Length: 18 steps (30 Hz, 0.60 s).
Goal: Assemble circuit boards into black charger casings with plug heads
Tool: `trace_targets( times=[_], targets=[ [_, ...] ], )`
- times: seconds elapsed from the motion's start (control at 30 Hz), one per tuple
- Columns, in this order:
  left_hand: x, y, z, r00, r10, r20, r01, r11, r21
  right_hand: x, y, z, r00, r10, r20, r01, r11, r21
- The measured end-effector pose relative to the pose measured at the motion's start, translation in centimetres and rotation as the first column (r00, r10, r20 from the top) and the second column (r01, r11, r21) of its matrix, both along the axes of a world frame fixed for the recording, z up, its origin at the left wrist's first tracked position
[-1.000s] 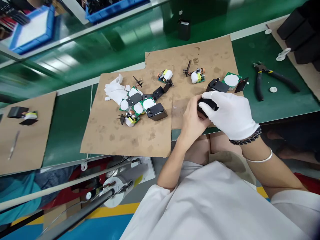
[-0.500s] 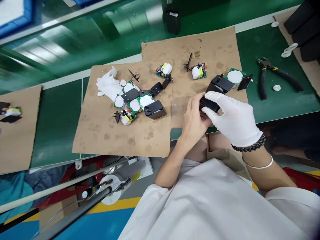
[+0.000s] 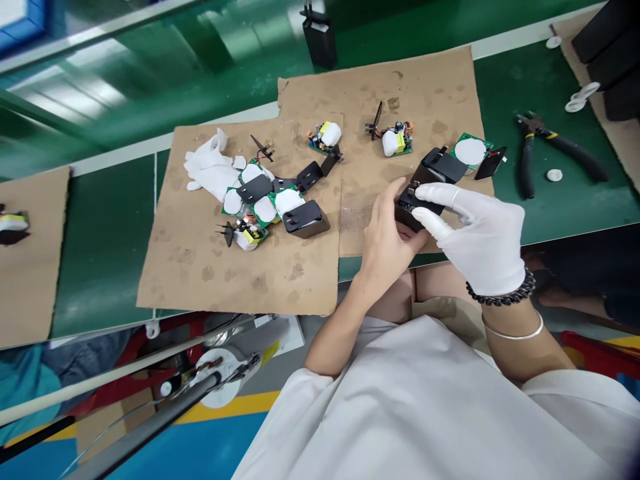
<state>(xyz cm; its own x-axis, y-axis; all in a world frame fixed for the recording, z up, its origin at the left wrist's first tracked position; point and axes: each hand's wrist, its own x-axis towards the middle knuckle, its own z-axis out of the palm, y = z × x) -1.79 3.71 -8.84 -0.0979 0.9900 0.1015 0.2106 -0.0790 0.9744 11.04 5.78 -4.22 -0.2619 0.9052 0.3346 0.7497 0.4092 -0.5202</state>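
My bare left hand [image 3: 386, 235] is wrapped around a black power adapter [image 3: 406, 212], holding it above the near edge of the cardboard. Its pronged face is turned up. My right hand [image 3: 483, 237], in a white glove, has thumb and forefinger on that top face by the prongs; the other fingers are curled. Just behind lies another black adapter [image 3: 434, 167], its top tilted. Beside it is a green circuit board [image 3: 470, 153] with a white round pad, and a loose black plug cover [image 3: 490, 163] is wired to it.
Cardboard sheets [image 3: 175, 267] cover the green bench. On them lie a white glove [image 3: 210, 167], several circuit boards [image 3: 397, 141] and a black adapter [image 3: 306, 220]. Cutting pliers [image 3: 540, 143] and a small white disc [image 3: 555, 175] lie to the right. Another adapter [image 3: 320, 43] is at the back.
The held adapter has tilted so that its pronged top shows more. My right fingers have drawn back slightly to the right, uncovering the prongs. The view has shifted slightly.
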Motion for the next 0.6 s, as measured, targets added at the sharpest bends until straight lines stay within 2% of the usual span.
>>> trace_targets(
  times=[0.23, 0.4, 0.6],
  targets=[
    [0.0, -0.1, 0.0, 0.998, 0.006, -0.067, -0.003, 0.999, 0.039, 0.4, -0.5, -1.0, 0.998, -0.035, 0.052, 0.035, 0.999, 0.004],
    [0.0, -0.1, -0.2, 0.998, 0.015, -0.06, -0.012, 0.998, 0.06, 0.2, -0.7, -1.3, 0.998, -0.056, 0.034, 0.056, 0.998, 0.006],
    [0.1, -0.1, -0.8, 0.999, 0.017, -0.034, -0.014, 0.997, 0.069, 0.6, -0.2, -1.5, 0.999, 0.024, 0.042, -0.023, 0.999, -0.038]
  ],
)
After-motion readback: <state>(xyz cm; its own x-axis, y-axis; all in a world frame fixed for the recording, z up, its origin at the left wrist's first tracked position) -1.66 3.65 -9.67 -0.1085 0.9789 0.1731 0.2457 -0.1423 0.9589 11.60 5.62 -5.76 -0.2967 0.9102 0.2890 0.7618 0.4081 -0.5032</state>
